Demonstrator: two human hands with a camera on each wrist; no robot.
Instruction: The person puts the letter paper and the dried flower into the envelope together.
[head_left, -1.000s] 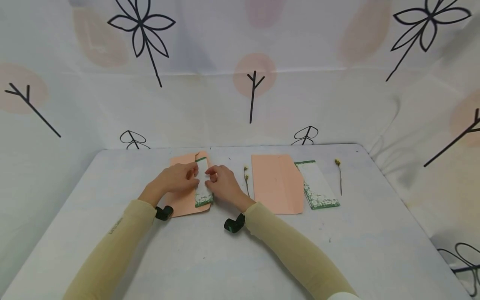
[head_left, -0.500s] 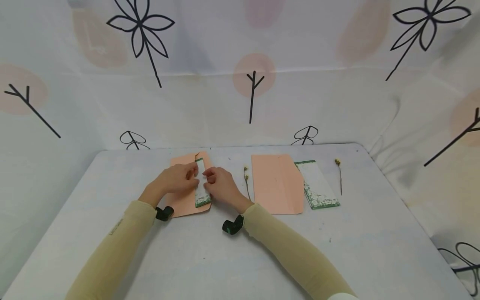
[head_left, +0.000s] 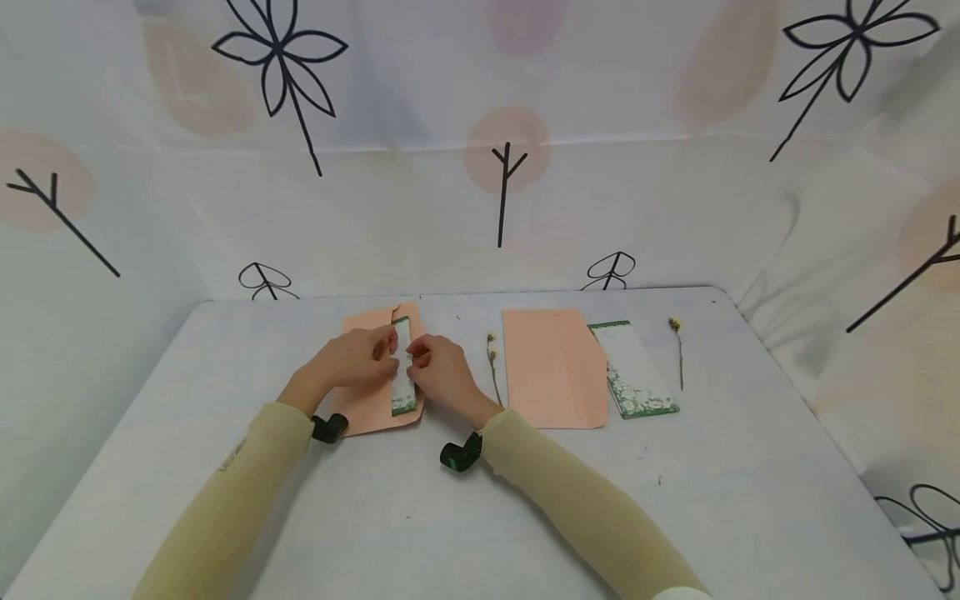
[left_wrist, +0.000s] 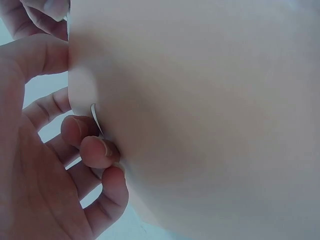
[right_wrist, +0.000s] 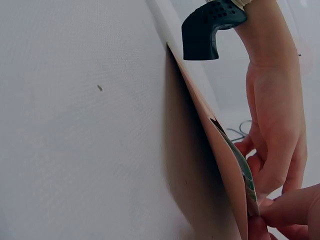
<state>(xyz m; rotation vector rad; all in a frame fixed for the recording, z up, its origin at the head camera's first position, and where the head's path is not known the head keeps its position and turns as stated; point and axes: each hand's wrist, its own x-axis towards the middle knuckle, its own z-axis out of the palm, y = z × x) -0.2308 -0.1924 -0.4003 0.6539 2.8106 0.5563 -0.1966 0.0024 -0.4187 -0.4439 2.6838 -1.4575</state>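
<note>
Both hands met at table centre-left — left hand (head_left: 352, 360) held the peach envelope (head_left: 371, 400) open, fingers curled on its edge; right hand (head_left: 441, 373) pinched the green-bordered card (head_left: 402, 379), partly inside the envelope — second envelope (head_left: 553, 367) lay apart.

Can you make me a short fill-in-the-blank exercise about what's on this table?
1. Both hands hold a green-edged card at a ____ envelope.
2. The second envelope lies to the ____ of the hands.
3. A dried flower stem lies between the right hand and the second ____.
4. The left hand rests on the envelope with the ____ partly inside it.

Missing words: pink; right; envelope; card
</note>
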